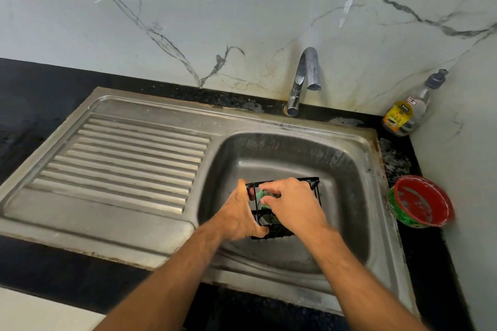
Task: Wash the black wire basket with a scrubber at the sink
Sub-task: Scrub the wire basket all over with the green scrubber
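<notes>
Left hand grips the black wire basket (over the sink) while right hand pinches the green scrubber.

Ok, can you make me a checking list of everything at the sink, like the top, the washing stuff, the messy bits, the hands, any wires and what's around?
Surface: steel sink with a ribbed drainboard, set in a black counter.
Job's things: black basket held over the bowl; green scrubber inside it.
Clutter: soap bottle in the back right corner; red tub on the counter to the right of the sink.
Hands: left hand grips the basket's left side; right hand holds the scrubber.
Cables: nothing seen.
Surroundings: tap with no water running; stained marble wall.
</notes>
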`<state>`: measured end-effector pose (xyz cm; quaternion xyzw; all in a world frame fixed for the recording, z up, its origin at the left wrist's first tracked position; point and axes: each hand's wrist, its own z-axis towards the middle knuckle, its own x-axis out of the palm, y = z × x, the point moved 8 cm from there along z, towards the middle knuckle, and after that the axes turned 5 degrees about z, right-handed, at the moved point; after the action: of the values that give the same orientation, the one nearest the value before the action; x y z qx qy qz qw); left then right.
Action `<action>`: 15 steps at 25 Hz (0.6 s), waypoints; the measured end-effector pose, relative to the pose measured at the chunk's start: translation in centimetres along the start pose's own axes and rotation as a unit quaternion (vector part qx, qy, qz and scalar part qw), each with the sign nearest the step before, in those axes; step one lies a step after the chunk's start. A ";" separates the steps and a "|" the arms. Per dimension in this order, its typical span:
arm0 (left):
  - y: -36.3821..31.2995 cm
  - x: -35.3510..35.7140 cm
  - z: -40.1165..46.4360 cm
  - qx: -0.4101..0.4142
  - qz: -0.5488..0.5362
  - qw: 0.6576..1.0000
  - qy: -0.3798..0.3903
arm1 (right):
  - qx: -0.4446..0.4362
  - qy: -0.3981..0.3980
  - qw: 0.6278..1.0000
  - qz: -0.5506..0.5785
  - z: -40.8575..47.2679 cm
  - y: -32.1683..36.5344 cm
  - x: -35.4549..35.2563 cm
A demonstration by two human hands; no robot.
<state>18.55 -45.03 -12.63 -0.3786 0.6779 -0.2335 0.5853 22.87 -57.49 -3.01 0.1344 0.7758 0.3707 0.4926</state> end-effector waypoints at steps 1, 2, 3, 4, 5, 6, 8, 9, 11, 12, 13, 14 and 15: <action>-0.1 -0.2 -0.1 -0.005 0.000 1.000 -0.001 | 0.006 -0.010 1.000 0.015 0.2 0.0 0.1; 0.1 -0.3 -0.1 -0.014 -0.001 1.000 -0.002 | 0.012 -0.016 1.000 0.024 0.3 0.0 0.2; 0.2 -0.4 -0.2 -0.020 -0.006 1.000 -0.001 | 0.018 -0.020 0.999 0.029 0.4 0.1 0.5; 0.5 -0.5 -0.2 -0.028 -0.011 1.000 0.001 | 0.024 -0.025 0.999 0.038 0.5 0.0 0.8; 0.7 -0.5 -0.2 -0.033 -0.013 0.999 0.003 | 0.027 -0.030 0.998 0.055 0.6 -0.1 1.0; 0.6 -0.5 -0.2 -0.034 -0.013 0.999 0.002 | 0.024 -0.039 0.996 0.076 0.6 -0.2 1.1; 0.4 -0.4 -0.1 -0.031 -0.006 0.999 -0.002 | 0.024 -0.073 0.987 0.138 0.4 -0.5 0.6; 0.3 -0.4 0.0 -0.034 -0.004 0.999 -0.004 | 0.028 -0.101 0.977 0.187 0.3 -0.7 -0.1; 0.3 -0.4 0.2 -0.043 -0.011 0.999 -0.004 | 0.032 -0.172 0.943 0.283 0.2 -1.5 -1.6; 0.3 -0.3 0.3 -0.044 -0.010 0.999 -0.002 | 0.026 -0.199 0.934 0.297 0.0 -1.7 -2.0; 0.2 -0.3 0.4 -0.039 -0.001 0.999 0.002 | 0.009 -0.215 0.935 0.281 -0.2 -1.5 -1.8; 0.1 -0.3 0.5 -0.034 0.010 0.999 0.007 | -0.026 -0.221 0.946 0.237 -0.4 -1.1 -1.3; -0.1 -0.4 0.5 -0.028 0.020 0.999 0.010 | -0.080 -0.225 0.956 0.173 -0.8 -0.5 -0.5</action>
<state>19.05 -44.73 -12.46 -0.3788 0.6975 -0.2063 0.5722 22.52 -58.51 -2.83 0.3065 0.5775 0.4712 0.5920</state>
